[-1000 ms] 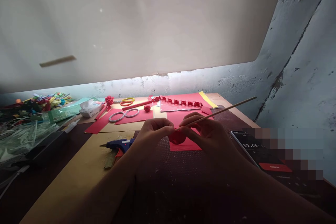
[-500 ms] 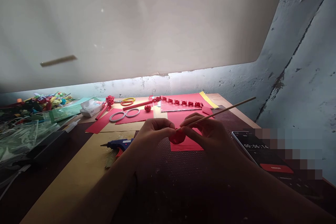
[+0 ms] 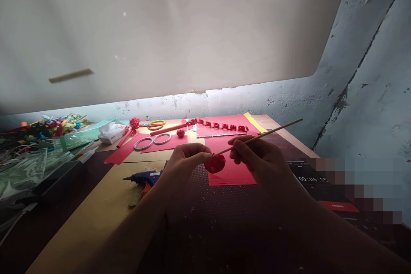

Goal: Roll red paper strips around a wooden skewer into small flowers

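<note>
Since the earlier frame the right hand [image 3: 257, 154] has pulled away to the right of the red paper rosette [image 3: 215, 163], and the wooden stick [image 3: 260, 136] has shifted with it, so its lower end now shows at the rosette's top edge.

A white panel [image 3: 192, 30] fills the upper frame. Below it spreads the dark table [image 3: 212, 231], with a tan sheet [image 3: 83, 227] at lower left and red paper [image 3: 237, 175] at centre, behind the hands. The left hand [image 3: 188, 158], left of centre, pinches the rosette between thumb and fingers; the right grips the stick, which slants toward upper right. A phone [image 3: 313, 178] lies at right, partly hidden by the right forearm. The blue glue gun [image 3: 144, 176] rests left of the left hand. The rosette sits mid-frame; whether the stick's end touches it, I cannot tell.
</note>
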